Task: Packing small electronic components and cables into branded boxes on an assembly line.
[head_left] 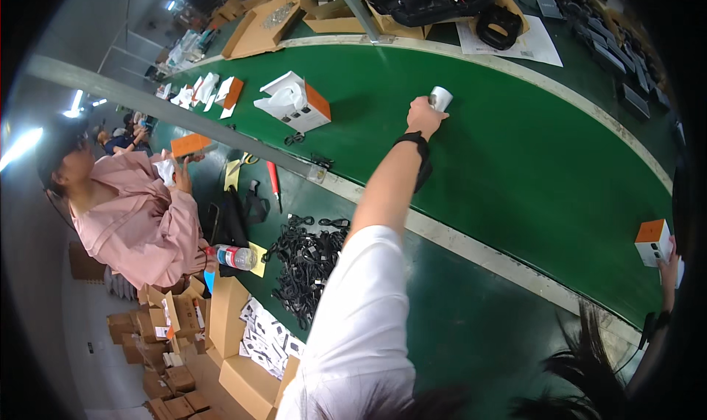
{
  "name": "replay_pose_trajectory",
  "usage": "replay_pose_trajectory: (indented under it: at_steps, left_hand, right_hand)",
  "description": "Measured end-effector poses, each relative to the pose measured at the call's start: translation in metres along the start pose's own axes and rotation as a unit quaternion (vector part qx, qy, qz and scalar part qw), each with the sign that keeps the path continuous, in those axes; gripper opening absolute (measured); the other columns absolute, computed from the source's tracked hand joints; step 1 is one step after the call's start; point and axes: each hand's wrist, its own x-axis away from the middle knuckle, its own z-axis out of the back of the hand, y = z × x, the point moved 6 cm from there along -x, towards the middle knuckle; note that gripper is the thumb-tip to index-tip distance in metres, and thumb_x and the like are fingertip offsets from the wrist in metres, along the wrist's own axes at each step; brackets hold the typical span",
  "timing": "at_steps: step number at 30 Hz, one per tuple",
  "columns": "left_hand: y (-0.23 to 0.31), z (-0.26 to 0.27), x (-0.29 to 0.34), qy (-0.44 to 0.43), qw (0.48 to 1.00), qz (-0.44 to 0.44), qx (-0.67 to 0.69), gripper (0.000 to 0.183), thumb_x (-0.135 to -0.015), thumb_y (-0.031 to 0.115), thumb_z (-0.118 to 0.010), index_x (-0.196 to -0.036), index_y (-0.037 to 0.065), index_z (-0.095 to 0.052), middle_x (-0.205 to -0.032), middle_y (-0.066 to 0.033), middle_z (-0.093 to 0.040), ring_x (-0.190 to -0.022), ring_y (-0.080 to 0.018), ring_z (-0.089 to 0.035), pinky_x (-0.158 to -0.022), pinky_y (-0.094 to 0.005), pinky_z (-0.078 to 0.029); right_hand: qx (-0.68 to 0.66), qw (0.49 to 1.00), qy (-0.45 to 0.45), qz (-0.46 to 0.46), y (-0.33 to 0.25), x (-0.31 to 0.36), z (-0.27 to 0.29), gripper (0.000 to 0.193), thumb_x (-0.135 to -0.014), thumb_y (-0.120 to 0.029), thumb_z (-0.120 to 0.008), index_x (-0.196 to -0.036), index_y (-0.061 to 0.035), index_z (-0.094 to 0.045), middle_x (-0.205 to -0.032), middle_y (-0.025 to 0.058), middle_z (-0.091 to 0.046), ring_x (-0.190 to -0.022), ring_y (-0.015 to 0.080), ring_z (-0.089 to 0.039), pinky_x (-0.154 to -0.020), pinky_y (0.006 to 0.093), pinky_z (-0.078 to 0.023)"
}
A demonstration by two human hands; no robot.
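Note:
My left arm, in a white sleeve with a black band at the wrist, stretches far across the green conveyor belt [508,177]. My left hand [425,117] is closed around a small white cylinder [441,97]; its exact kind is not clear. At the far right edge, my right hand [670,262] grips a small white box with an orange top [652,242], just over the belt's near side. Part of that hand is lost in the dark rim. Another open white and orange box [298,103] stands on the belt to the left, with white wrapping inside.
A pile of black cables [309,262] lies on the near table. Below it is an open carton [228,313] of printed leaflets. At left a person in pink [132,214] holds an orange box. A metal rail [184,118] crosses the left side. Cartons of black parts [427,4] line the far side.

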Motion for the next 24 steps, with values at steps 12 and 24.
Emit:
replay_pose_trajectory:
  at_steps: [12,24]
  left_hand:
    - [-0.166,0.316,0.325,-0.41,0.862,0.297,-0.012,0.045,-0.061,0.02,-0.079,-0.096,0.004,-0.056,-0.077,-0.0013,-0.06,-0.058,-0.0082,-0.054,-0.05,-0.021,-0.043]
    - [-0.282,0.332,0.402,-0.167,0.933,0.3,0.109,0.025,-0.086,0.016,-0.056,-0.102,-0.003,-0.057,-0.101,-0.0073,-0.058,-0.085,-0.0107,-0.057,-0.073,-0.0227,-0.046]
  right_hand:
    - [-0.054,0.971,-0.209,0.102,-0.471,0.011,-0.109,0.039,-0.079,-0.008,-0.055,-0.117,-0.0058,-0.048,-0.12,0.0093,-0.05,-0.114,0.0219,-0.046,-0.098,0.0347,-0.033]
    - [-0.157,0.924,-0.246,0.246,-0.828,0.001,-0.444,0.042,-0.078,-0.021,-0.06,-0.112,0.0005,-0.049,-0.12,0.0177,-0.045,-0.11,0.0362,-0.046,-0.089,0.0416,-0.041]
